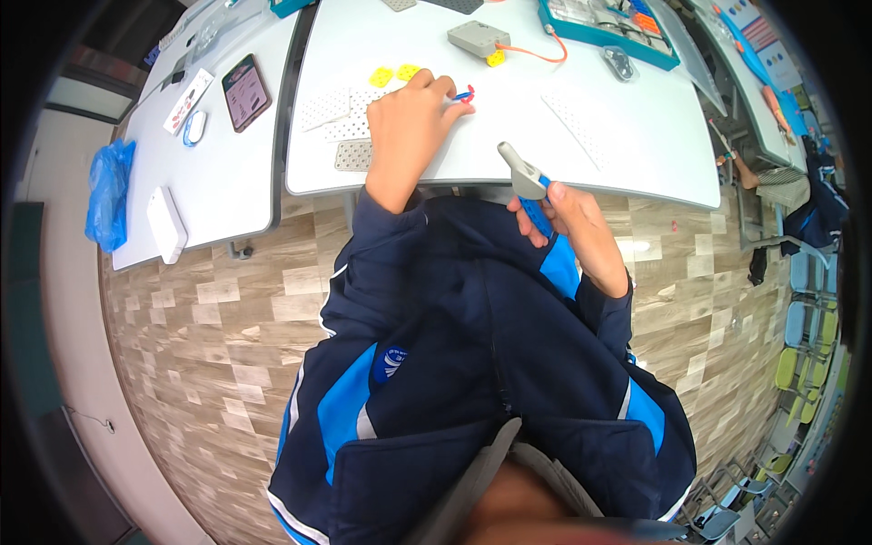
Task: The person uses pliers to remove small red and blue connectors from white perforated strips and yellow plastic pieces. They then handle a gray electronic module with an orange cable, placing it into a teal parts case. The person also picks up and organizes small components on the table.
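Hands with small parts (grey-blue, red-blue)

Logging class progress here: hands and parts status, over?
Left hand pinching small blue-and-red piece. Right hand gripping grey-and-blue part. Yellow pieces on table, just beyond left hand.

Small red-and-blue plastic piece: partly hidden by left hand | teal plastic box: cut off at top
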### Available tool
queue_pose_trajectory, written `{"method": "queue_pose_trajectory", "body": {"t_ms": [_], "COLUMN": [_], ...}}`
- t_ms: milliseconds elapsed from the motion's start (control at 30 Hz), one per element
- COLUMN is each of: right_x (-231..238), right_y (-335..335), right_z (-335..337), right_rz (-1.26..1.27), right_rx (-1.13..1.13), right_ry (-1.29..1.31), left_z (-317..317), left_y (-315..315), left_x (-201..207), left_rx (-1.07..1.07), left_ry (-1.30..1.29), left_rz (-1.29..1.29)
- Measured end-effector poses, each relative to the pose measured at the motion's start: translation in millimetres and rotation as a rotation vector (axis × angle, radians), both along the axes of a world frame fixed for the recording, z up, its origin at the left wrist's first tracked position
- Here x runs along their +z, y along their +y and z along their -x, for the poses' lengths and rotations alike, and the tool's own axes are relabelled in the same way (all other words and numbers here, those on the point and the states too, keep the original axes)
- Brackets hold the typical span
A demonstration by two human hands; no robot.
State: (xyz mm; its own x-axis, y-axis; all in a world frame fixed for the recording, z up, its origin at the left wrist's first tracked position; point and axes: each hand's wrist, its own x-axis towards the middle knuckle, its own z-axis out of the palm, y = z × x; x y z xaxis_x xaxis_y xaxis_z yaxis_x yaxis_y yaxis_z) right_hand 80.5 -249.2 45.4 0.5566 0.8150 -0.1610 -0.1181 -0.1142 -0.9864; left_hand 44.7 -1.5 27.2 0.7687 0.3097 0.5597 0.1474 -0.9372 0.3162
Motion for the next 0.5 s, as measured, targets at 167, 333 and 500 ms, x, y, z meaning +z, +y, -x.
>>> {"method": "queue_pose_trajectory", "body": {"t_ms": [167,333,500], "right_x": [-1.5,4.5,12.7], "right_y": [14.9,30.3,31.6], "right_z": [9.3,23.0,25.8], "right_rz": [0.174,0.076,0.115], "right_rx": [-0.249,-0.381,-0.403], "right_ry": [-0.473,-0.861,-1.043], "left_z": [23.3,41.6,46.7], "left_y": [-9.0,-39.1,-49.7], "left_x": [19.5,30.0,31.0], "left_rx": [-0.163,-0.136,-0.142], "left_ry": [-0.252,-0.361,-0.373], "left_rz": [1.03,0.834,0.594]}}
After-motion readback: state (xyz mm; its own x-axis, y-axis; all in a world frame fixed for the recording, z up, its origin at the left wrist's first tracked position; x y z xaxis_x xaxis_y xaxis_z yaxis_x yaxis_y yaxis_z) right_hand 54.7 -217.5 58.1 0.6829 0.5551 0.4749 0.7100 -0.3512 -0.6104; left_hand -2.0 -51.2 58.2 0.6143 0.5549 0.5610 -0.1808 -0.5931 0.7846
